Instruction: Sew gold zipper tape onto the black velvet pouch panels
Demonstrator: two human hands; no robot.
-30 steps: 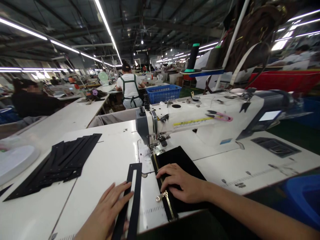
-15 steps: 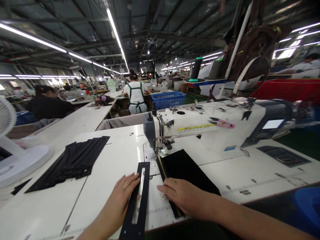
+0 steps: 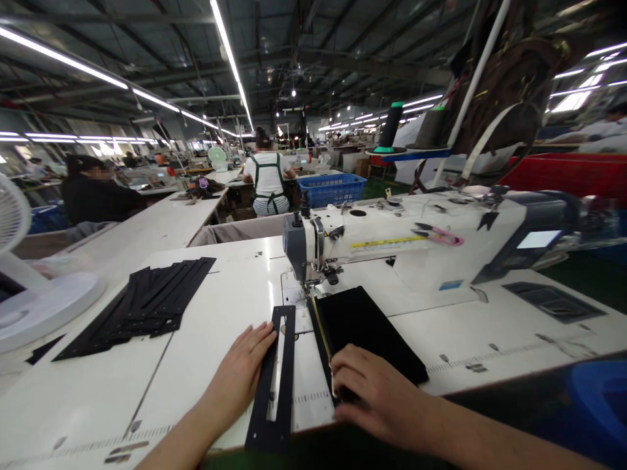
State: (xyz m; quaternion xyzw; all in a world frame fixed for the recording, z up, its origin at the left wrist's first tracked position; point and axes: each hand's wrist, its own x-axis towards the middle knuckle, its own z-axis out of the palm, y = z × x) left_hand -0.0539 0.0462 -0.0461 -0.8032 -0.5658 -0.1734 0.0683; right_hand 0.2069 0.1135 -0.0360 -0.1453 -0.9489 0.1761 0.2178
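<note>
My left hand [image 3: 240, 365] lies flat with its fingers stretched out. Its fingertips touch the left edge of a black strip [image 3: 285, 391] that has a long slot cut in it and small holes at its ends. A black zipper [image 3: 323, 336] with a gold line of teeth runs from the sewing machine's needle area [image 3: 307, 287] toward me, along the left side of a black fabric panel [image 3: 375, 333]. Near the table's front edge, my right hand [image 3: 367, 385] curls its fingers around the zipper's near end. Its thumb is partly blurred.
Black slotted strips [image 3: 151, 297] lie in a fanned pile at left, beside a white fan [image 3: 53, 307]. The white sewing machine [image 3: 416, 254] has pink-handled snips [image 3: 443, 236] on its arm. Behind stand a blue basket [image 3: 333, 189] and a seated person [image 3: 268, 176].
The slotted strip has shifted slightly away from me and stands straighter, its near end now in view. My right hand has moved nearer to me along the zipper and curled its fingers more.
</note>
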